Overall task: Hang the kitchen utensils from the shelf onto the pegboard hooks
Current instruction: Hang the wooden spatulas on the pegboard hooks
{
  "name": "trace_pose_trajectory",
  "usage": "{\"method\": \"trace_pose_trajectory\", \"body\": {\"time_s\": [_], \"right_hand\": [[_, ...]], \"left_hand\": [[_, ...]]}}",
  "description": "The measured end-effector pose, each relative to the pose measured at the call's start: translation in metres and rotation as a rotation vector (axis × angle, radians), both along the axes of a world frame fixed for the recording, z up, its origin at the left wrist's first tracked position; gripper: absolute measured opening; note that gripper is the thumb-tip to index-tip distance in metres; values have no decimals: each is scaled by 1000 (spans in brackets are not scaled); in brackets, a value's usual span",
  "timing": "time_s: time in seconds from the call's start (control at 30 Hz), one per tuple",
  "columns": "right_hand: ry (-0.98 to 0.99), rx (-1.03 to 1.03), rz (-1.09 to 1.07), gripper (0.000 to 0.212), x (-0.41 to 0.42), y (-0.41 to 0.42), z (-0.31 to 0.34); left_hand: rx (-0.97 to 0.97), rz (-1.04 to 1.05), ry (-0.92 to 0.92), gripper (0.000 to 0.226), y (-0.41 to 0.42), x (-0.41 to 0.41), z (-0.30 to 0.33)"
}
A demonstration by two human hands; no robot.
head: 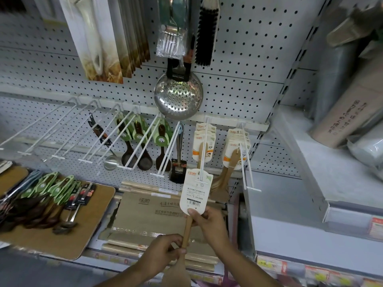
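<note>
A wooden spatula (187, 228) with a white card label (194, 189) sits at the tip of a white pegboard hook (204, 150), its label hole over the hook's end. My right hand (209, 223) pinches the bottom of the label and the handle. My left hand (165, 249) grips the handle lower down, above the blade. More of the same spatulas (204, 141) hang further back on that hook. On the shelf at the left, a pile of dark wooden spoons and steel utensils (47, 201) lies on a wooden board (97, 220).
Several white hooks stick out towards me from the pegboard (248, 59); those at the left are bare. A steel skimmer (178, 96), dark spoons (143, 146) and a second set of spatulas (236, 150) hang there. Flat wooden boards (149, 214) lie under my hands. A grey shelf (310, 183) stands at the right.
</note>
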State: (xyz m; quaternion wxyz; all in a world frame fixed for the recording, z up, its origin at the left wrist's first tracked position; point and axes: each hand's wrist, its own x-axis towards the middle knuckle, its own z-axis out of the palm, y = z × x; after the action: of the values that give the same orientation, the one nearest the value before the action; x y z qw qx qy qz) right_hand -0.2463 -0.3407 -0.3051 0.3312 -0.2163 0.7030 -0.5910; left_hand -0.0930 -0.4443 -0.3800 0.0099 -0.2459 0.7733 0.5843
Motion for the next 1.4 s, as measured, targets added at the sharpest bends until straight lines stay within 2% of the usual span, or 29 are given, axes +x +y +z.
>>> {"method": "trace_pose_trajectory", "body": {"time_s": [0.27,0.37,0.57,0.67,0.77,0.87,1.03,1.17,1.23,1.3,1.4], "right_hand": [[62,13,-31,18,-32,-27,10],[99,23,-60,20,-46,-40,12],[135,72,-92,18,-75,-60,0],[122,77,-113,19,-86,-68,-1],[111,87,-119,5,-93,-73,-1],[100,103,-137,6,-100,-79,-2],[105,112,-117,20,-109,-82,-8],[56,109,-132,32,-109,-75,-12],[94,120,-127,34,-102,-66,-15],[215,132,-82,21,-90,-57,-16],[423,185,100,21,-68,-58,-16]], "left_hand": [[-60,23,5,10,-24,-46,-1],[-96,34,-17,19,-35,-61,-1],[-143,25,-17,5,-48,-88,-3],[-161,25,-13,4,-50,-97,0],[-171,34,-15,5,-52,-103,0],[-164,51,0,4,-54,-109,0],[-169,96,12,13,-55,-113,5],[-108,253,103,44,-69,-103,13],[-174,285,127,44,-81,-90,21],[-326,266,125,38,-93,-71,29],[-542,218,135,34,-110,-34,46]]}}
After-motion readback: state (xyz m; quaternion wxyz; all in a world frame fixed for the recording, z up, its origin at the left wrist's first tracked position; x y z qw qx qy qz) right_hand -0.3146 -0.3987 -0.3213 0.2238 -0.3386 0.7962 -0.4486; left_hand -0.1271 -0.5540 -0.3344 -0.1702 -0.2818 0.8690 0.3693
